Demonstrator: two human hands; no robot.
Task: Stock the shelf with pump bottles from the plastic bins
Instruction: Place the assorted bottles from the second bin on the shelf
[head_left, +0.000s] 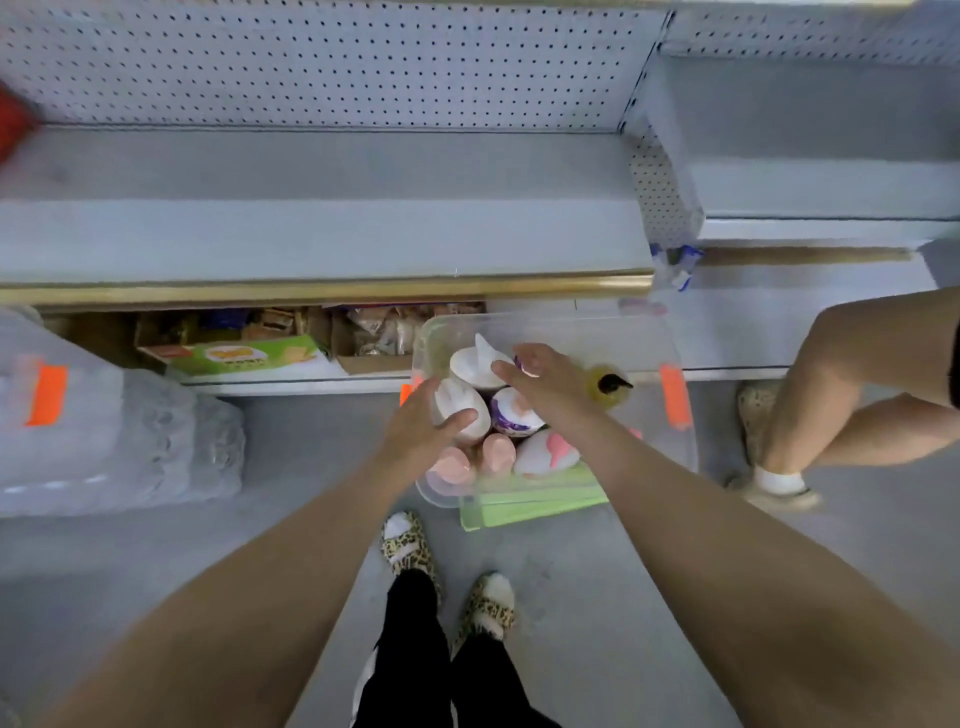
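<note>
head view, looking down. the left hand (423, 431) reaches into the clear plastic bin (576, 325). its thumb lies across the near side of a white pump bottle (460, 402) and its fingers are on that bottle's far left side. motion blur leaves it unclear whether the grasp is closed. the right hand (543, 382) hovers palm down just right of the left hand, fingers straight and loosely spread, holding nothing. its fingertips are over a second white bottle (475, 364), which stands just beyond the left hand's fingers. directly right of the left thumb sits a purple-and-white bottle (511, 418). on the person's side of that thumb are two pink bottles (452, 465) and a white-and-pink bottle (545, 452). right of the right hand, inside the bin, is a yellow bottle (608, 387) with a black pump. a green lid (535, 506) lies under the bin's near edge. beyond both hands is the shelf (311, 234), with a gold front strip. far left of the left hand is a second bin (104, 441) with an orange latch. far right of the right hand are another person's legs (841, 384).
</note>
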